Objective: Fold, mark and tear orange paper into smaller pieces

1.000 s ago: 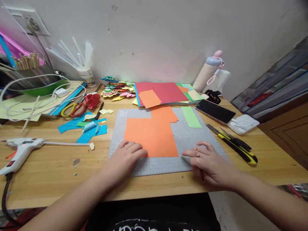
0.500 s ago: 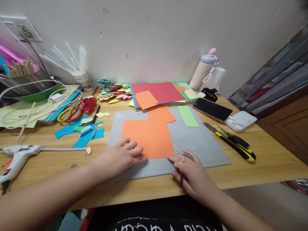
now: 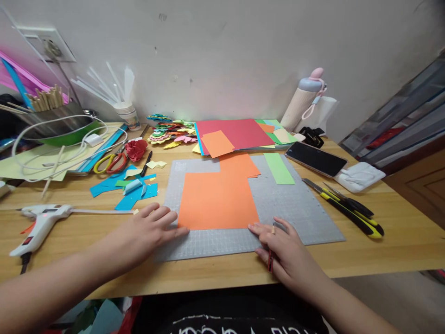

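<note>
A large sheet of orange paper point(image 3: 219, 199) lies flat on the grey cutting mat point(image 3: 295, 213). At its near left corner, my left hand point(image 3: 149, 227) rests with the thumb on the paper's edge and the other fingers loosely stretched out. My right hand point(image 3: 281, 246) touches the near right corner with a fingertip. A pencil point(image 3: 270, 262) is tucked between that hand's fingers; most of it is hidden. Smaller orange pieces point(image 3: 238, 164) lie beyond the sheet, and a light green strip point(image 3: 279, 168) is to their right on the mat.
On the left are a glue gun point(image 3: 45, 222), scissors point(image 3: 111, 162) and blue paper scraps point(image 3: 128, 190). Red paper point(image 3: 239, 132) and a bottle point(image 3: 304, 99) stand toward the wall. A phone point(image 3: 316, 159) and a utility knife point(image 3: 344, 208) lie right.
My left hand has slid leftward along the orange sheet's near edge to its left corner. The right hand stays at the right corner. The whole view has shifted slightly.
</note>
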Demonstrator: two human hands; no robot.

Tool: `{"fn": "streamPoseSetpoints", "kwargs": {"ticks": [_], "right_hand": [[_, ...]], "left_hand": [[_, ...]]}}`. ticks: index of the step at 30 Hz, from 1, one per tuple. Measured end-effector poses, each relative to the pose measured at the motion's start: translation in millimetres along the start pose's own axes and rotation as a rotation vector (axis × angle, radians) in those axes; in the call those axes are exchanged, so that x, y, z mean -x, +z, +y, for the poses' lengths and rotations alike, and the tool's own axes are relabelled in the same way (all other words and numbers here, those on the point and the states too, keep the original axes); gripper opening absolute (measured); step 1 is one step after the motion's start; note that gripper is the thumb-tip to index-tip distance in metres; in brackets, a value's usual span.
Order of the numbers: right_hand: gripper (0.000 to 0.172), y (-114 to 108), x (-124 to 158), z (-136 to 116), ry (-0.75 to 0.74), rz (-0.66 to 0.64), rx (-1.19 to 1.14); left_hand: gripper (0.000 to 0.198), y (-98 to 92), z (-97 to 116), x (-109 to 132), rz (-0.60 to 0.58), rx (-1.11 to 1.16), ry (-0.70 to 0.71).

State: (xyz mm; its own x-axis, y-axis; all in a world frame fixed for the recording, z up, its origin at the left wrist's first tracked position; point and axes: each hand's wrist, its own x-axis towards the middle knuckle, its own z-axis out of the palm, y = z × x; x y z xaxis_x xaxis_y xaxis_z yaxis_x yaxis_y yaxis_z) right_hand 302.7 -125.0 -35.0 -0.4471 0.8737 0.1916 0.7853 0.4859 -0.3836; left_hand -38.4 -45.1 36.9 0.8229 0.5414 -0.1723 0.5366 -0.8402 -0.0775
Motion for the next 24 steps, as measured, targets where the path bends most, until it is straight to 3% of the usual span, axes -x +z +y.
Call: {"fn": "streamPoseSetpoints", "kwargs": {"ticks": [11, 15, 18, 21, 24], "right_hand": [[0.008, 1, 0, 0, -0.006, -0.008, 0.017], [0.009, 1, 0, 0, -0.009, -0.009, 0.017], [0.014, 1, 0, 1, -0.011, -0.022, 0.006], [0.013, 0, 0, 0, -0.015, -0.017, -0.006], [0.011, 0, 0, -1, -0.014, -0.013, -0.022]], "left_hand": [[0.061, 8.4, -15, 26, 0.003, -0.016, -0.033], [0.056, 7.5, -13, 22, 0.008, 0.049, -0.069], [0.036, 4.8, -9, 3, 0.088, 0.171, -0.207], [0.019, 4.2, -8, -32, 0.169, 0.271, -0.426], [0.038, 5.4, -13, -74, 0.164, 0.269, -0.46]]}}
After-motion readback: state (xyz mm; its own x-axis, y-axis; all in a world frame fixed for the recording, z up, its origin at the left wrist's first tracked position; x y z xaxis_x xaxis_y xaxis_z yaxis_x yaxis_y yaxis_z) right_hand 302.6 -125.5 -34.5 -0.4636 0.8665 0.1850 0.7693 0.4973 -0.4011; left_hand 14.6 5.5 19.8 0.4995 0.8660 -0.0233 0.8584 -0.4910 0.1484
